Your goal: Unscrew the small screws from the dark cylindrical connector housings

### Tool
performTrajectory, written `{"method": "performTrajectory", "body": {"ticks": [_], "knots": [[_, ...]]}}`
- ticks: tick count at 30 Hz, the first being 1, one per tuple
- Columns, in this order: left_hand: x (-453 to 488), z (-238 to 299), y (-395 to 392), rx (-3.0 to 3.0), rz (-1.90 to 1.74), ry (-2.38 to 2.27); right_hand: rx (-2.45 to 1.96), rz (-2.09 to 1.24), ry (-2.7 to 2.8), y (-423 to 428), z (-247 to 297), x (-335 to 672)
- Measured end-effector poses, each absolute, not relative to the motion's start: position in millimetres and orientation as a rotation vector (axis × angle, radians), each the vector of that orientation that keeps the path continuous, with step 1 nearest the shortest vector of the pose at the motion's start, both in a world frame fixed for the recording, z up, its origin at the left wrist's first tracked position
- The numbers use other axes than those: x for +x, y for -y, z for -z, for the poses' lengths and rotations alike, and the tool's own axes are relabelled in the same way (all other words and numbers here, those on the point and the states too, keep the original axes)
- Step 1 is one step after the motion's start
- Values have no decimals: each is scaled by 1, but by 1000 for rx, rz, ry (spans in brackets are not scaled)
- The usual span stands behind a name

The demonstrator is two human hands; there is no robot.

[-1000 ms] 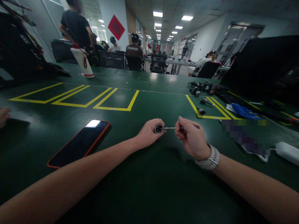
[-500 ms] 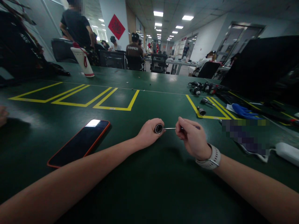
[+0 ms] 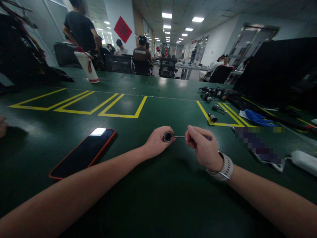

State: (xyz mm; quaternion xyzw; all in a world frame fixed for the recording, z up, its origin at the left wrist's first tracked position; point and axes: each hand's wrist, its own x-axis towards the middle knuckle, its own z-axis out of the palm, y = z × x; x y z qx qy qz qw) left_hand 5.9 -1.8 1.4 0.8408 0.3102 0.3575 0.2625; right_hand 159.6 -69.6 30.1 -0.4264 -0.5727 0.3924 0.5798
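Observation:
My left hand (image 3: 159,142) is closed around a round metal connector (image 3: 167,137), its open ring end facing me. In my right hand (image 3: 201,145) is a screwdriver (image 3: 179,137), gripped in curled fingers. Its thin bright shaft points left and reaches the connector's right side; whether the tip touches there I cannot tell. The end of a dark handle shows past the right palm, and most of the handle is hidden. Both hands are just above the green table (image 3: 153,198). A pale watch strap circles the right wrist.
A phone with an orange edge (image 3: 84,152) lies left. Loose metal connectors (image 3: 212,118), a cable bundle (image 3: 210,94), a blue glove (image 3: 259,117) and a white device (image 3: 304,162) are right. A white cup (image 3: 88,66) stands far left. Another person's hand (image 3: 2,126) shows at the left edge.
Both hands keep their grips and almost the same positions. The screwdriver shaft still meets the connector's right side, with only a very slight shift.

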Motion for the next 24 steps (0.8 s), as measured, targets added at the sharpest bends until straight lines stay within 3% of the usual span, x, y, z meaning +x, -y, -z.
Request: {"method": "performTrajectory", "body": {"ticks": [4,14,24], "knots": [[6,-2,2,2335,-977,-846,-1021,-871,1485,72,-34,160],[5,-2,2,2183,-981,-814,-959,-1164,1065,65,-26,160],[6,0,1,2110,-1010,-793,-916,-971,1318,68,-18,159]]}}
